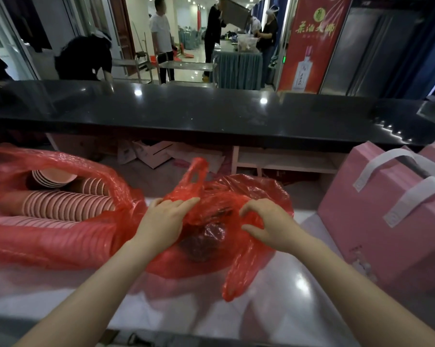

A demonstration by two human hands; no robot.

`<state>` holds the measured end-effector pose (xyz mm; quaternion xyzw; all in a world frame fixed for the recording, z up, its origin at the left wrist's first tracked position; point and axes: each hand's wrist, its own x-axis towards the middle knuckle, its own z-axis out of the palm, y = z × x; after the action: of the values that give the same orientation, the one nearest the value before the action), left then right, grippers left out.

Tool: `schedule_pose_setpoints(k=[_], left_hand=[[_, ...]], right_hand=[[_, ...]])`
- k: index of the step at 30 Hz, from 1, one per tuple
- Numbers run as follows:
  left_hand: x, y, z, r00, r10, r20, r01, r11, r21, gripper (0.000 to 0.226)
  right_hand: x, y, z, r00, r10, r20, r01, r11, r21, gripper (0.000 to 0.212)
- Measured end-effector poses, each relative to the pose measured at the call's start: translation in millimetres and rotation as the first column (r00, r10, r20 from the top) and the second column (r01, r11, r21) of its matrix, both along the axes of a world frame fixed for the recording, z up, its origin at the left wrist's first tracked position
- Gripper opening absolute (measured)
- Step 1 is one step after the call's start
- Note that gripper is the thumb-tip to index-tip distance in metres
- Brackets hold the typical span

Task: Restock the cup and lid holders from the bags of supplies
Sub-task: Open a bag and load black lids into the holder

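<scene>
On the white counter (61, 291), your left hand (161, 219) and right hand (266, 224) pinch the centre red bag (236, 196); cups (61, 204) at left remain bagged, nothing restocked.

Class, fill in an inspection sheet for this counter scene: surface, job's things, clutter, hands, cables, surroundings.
Surface: glossy white counter, below a black ledge.
Job's things: open red bag holding stacked pink cups; small red bag, contents dark and unclear.
Clutter: pink boxes with grey straps.
Hands: left hand and right hand both grip the small red bag.
Cables: nothing seen.
Surroundings: people in a hall; red banner.
</scene>
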<state>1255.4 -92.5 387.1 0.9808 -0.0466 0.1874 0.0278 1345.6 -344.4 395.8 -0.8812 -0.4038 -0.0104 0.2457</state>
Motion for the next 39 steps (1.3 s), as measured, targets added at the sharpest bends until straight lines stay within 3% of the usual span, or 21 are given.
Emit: schedule_pose_setpoints(k=[4,6,8,10,12,15,18,21,23,25,28,31,33,36,39], left_hand=[[-21,1,12,0.996,-0.045,0.071,0.044,0.999,0.011,0.050],[-35,1,17,0.986,-0.108,0.125,0.109,0.994,0.003,0.038],[-49,1,20,0.981,-0.135,0.138,0.139,0.990,-0.016,0.031],[-64,4,19,0.983,-0.116,0.139,0.123,0.992,-0.038,0.028],[-80,9,12,0.993,-0.058,0.106,0.065,0.996,-0.064,0.026],[-101,15,-2,0.995,0.086,-0.046,-0.090,0.991,-0.102,0.023],[-119,14,-15,0.931,0.193,-0.310,-0.224,0.972,-0.068,0.025],[-136,13,-20,0.853,0.192,-0.485,-0.241,0.970,-0.041,0.036],[-145,15,-14,0.838,0.107,-0.535,-0.210,0.968,-0.135,0.045],[-153,14,0,0.884,0.023,-0.467,-0.164,0.951,-0.263,0.042],[-159,1,28,0.982,-0.046,-0.186,-0.032,0.918,-0.395,0.020],[-150,-16,50,0.988,-0.085,0.127,0.129,0.912,-0.390,0.013],[-135,-30,61,0.957,-0.135,0.259,0.218,0.919,-0.328,0.014],[-99,-51,64,0.946,-0.235,0.226,0.281,0.938,-0.203,0.022],[-62,-60,48,0.977,-0.191,-0.096,0.195,0.980,0.028,0.027]], right_hand=[[-23,6,-6,0.994,-0.096,-0.042,0.099,0.993,0.064,0.066],[-31,12,-5,0.978,-0.208,0.006,0.208,0.978,-0.011,0.074],[-39,19,-1,0.961,-0.256,0.102,0.266,0.959,-0.096,0.057],[-50,22,1,0.968,-0.182,0.170,0.210,0.965,-0.160,0.032],[-63,21,-1,0.983,-0.121,0.136,0.149,0.966,-0.213,0.022],[-81,18,-7,0.995,-0.095,0.027,0.098,0.923,-0.371,0.019],[-98,17,-14,0.991,-0.119,-0.063,0.079,0.894,-0.441,0.029],[-115,20,-14,0.984,-0.142,-0.105,0.088,0.909,-0.407,0.043],[-122,21,-11,0.987,-0.156,-0.037,0.135,0.933,-0.333,0.035],[-127,20,-8,0.978,-0.193,0.083,0.206,0.959,-0.197,0.022],[-131,18,-1,0.941,-0.263,0.213,0.272,0.962,-0.015,0.013],[-131,23,6,0.918,-0.289,0.273,0.296,0.955,0.014,0.018],[-128,24,7,0.898,-0.298,0.323,0.307,0.951,0.022,0.021],[-117,26,4,0.890,-0.303,0.340,0.330,0.944,-0.023,0.030],[-100,30,-4,0.926,-0.274,0.259,0.320,0.934,-0.156,0.047]])
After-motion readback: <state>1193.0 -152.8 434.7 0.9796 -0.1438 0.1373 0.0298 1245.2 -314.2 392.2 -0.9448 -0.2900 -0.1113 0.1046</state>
